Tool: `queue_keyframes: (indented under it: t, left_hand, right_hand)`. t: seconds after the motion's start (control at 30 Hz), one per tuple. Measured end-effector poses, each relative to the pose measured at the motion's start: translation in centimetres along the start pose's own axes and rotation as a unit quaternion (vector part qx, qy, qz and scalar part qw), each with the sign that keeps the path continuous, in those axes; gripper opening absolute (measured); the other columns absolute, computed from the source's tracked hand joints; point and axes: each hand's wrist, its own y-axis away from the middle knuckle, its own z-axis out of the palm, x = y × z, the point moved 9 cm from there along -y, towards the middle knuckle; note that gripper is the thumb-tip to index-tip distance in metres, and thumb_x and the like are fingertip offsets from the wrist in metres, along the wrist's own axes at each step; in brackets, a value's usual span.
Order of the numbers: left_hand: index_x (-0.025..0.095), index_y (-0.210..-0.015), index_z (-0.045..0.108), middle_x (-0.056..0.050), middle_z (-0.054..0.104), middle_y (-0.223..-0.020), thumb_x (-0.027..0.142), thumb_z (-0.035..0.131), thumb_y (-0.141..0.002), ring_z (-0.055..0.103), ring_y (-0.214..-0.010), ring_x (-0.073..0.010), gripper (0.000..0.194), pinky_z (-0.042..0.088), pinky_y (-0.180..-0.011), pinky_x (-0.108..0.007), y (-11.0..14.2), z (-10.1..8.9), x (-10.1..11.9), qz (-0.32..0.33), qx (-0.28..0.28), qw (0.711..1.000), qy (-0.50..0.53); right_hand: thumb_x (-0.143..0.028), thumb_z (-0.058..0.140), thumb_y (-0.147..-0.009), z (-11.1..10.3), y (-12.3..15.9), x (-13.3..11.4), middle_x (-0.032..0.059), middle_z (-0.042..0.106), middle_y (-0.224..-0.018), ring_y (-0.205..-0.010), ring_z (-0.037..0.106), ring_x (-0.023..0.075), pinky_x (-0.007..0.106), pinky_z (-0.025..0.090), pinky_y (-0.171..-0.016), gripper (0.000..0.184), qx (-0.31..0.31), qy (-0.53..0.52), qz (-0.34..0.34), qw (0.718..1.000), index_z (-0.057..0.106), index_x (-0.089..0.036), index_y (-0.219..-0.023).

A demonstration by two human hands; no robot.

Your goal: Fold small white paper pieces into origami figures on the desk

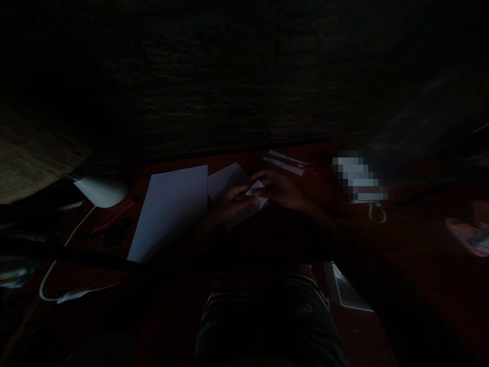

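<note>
The thing in work is a small folded paper (261, 202), pale white or light grey, and it is held between both hands near the middle of the view. It has several pointed corners: one tip is directed upward, one to the left, and another part goes down below the fingers. Its faces look like small triangles, some brighter and some in shadow, with fold lines between them. The picture is very dark, so the finer creases cannot be read, and the middle of the paper is partly covered by fingers.

The left hand (234, 200) has its fingers bent and pinches the paper at its left and lower side. The right hand (281, 189) comes from the other side; its fingers are also curved and they grip the paper at the right, across its middle.

Under the hands there is a flat paper sheet (228, 179), which lies on the dark reddish worktop (244, 156). To the left of it lies a larger white sheet (173, 206), smooth and plain. Farther from the person, to the right, is a narrow pale strip (275, 164) with a slim red object (300, 166) lying on it.
</note>
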Motion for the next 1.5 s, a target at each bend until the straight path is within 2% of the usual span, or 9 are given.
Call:
queue_keyframes:
  t: [0.17,0.37,0.5,0.6,0.77,0.97,1.13,1.27,1.5]
  left_hand:
    - [0.016,-0.083,0.071,-0.002,0.073,-0.081,0.045,0.091,-0.069,0.069,-0.077,-0.0169,0.038,0.051,-0.072,-0.027,0.1,-0.1,0.3,0.003,-0.007,1.000,0.024]
    - [0.016,-0.090,0.074,-0.004,0.078,-0.087,0.049,0.094,-0.063,0.073,-0.080,-0.0198,0.047,0.055,-0.073,-0.029,0.2,-0.3,0.0,-0.010,-0.001,0.996,0.085]
    - [0.016,-0.092,0.074,-0.005,0.078,-0.091,0.052,0.094,-0.066,0.074,-0.084,-0.0202,0.048,0.056,-0.074,-0.028,0.1,-0.1,0.1,-0.007,-0.011,0.999,0.046]
    - [0.016,-0.090,0.075,-0.004,0.077,-0.087,0.055,0.092,-0.067,0.072,-0.080,-0.0191,0.049,0.055,-0.070,-0.027,-0.1,-0.1,0.2,0.000,-0.011,1.000,0.018]
    - [0.015,-0.084,0.073,-0.003,0.074,-0.079,0.055,0.086,-0.075,0.068,-0.073,-0.0164,0.042,0.050,-0.064,-0.026,-0.3,-0.6,0.2,0.019,0.012,1.000,0.011]
    - [0.015,-0.087,0.073,-0.003,0.076,-0.082,0.052,0.088,-0.073,0.069,-0.070,-0.0145,0.042,0.053,-0.065,-0.025,-0.3,-1.1,0.0,0.020,0.037,0.999,0.031]
    - [0.015,-0.091,0.075,-0.006,0.079,-0.088,0.051,0.091,-0.070,0.071,-0.074,-0.0164,0.045,0.058,-0.065,-0.026,-0.6,-0.9,-0.2,0.014,0.011,0.999,0.052]
    - [0.013,-0.090,0.078,-0.008,0.080,-0.089,0.052,0.092,-0.068,0.071,-0.073,-0.0172,0.047,0.059,-0.062,-0.027,-0.6,-0.7,-0.7,-0.013,-0.007,0.999,0.042]
    - [0.014,-0.084,0.078,-0.006,0.079,-0.081,0.048,0.091,-0.070,0.069,-0.067,-0.0155,0.038,0.059,-0.061,-0.027,-0.4,-0.8,-0.8,-0.021,0.002,0.999,0.027]
  right_hand:
    - [-0.031,0.089,-0.073,0.1,0.0,-0.1,-0.0006,0.072,-0.084,-0.074,0.066,0.0150,0.025,0.051,-0.065,0.048,0.006,-0.019,0.009,1.000,0.067,-0.019,-0.114]
    - [-0.035,0.085,-0.078,0.3,-0.1,-0.7,0.0029,0.075,-0.089,-0.079,0.069,0.0161,0.028,0.054,-0.072,0.028,-0.001,-0.023,-0.016,1.000,0.070,-0.017,-0.095]
    - [-0.032,0.081,-0.081,0.8,-0.1,-0.9,0.0023,0.074,-0.089,-0.080,0.068,0.0157,0.029,0.055,-0.075,0.021,-0.016,-0.004,-0.029,0.999,0.072,-0.018,-0.093]
    - [-0.034,0.082,-0.079,0.9,0.0,-0.9,0.0026,0.074,-0.089,-0.081,0.069,0.0162,0.029,0.055,-0.075,0.023,-0.018,-0.005,-0.028,0.999,0.073,-0.018,-0.092]
    - [-0.038,0.080,-0.083,0.7,0.1,-0.5,0.0022,0.073,-0.087,-0.074,0.064,0.0142,0.026,0.051,-0.064,0.024,-0.024,0.000,-0.002,1.000,0.074,-0.018,-0.096]
    - [-0.029,0.075,-0.085,-0.3,0.1,-0.1,0.0032,0.072,-0.094,-0.070,0.062,0.0123,0.025,0.050,-0.061,0.028,-0.020,0.007,0.008,1.000,0.072,-0.018,-0.110]
    - [-0.027,0.076,-0.087,-0.1,0.2,-0.6,0.0013,0.068,-0.092,-0.073,0.062,0.0127,0.025,0.051,-0.064,0.040,-0.021,0.033,-0.032,0.999,0.067,-0.020,-0.126]
    - [-0.026,0.075,-0.088,0.3,0.3,-1.0,-0.0008,0.067,-0.088,-0.072,0.062,0.0121,0.024,0.050,-0.064,0.043,-0.031,0.040,-0.046,0.998,0.068,-0.020,-0.130]
    - [-0.027,0.076,-0.086,0.2,0.4,-1.1,0.0037,0.075,-0.101,-0.088,0.067,0.0174,0.030,0.053,-0.077,0.034,-0.017,0.066,-0.049,0.996,0.077,-0.021,-0.119]
